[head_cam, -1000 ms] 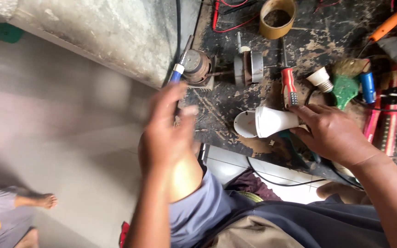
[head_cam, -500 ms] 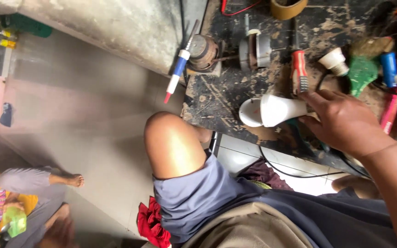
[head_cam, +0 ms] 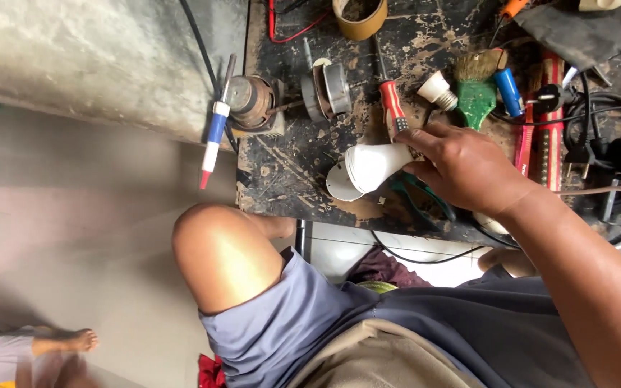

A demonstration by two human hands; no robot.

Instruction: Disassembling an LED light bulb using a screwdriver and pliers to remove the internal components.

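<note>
**Right hand on a white bulb housing at the worn surface**

The right hand [head_cam: 468, 169] grasps a white bulb housing [head_cam: 373, 164], fingers wrapped around its narrow end; the wide end lies against a round white disc [head_cam: 339, 185] on the dark, scuffed surface [head_cam: 289, 172]. The left hand is out of view. Just beyond the hand lie a red-handled screwdriver [head_cam: 392, 108], a small white socket [head_cam: 437, 90] and a green brush [head_cam: 477, 93]. Further left rests a blue-and-white pen-like tool [head_cam: 214, 136].

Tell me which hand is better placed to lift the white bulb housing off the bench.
Right. The right hand already rests on the white bulb housing, fingers at its narrow end. The left hand is out of view.
</note>
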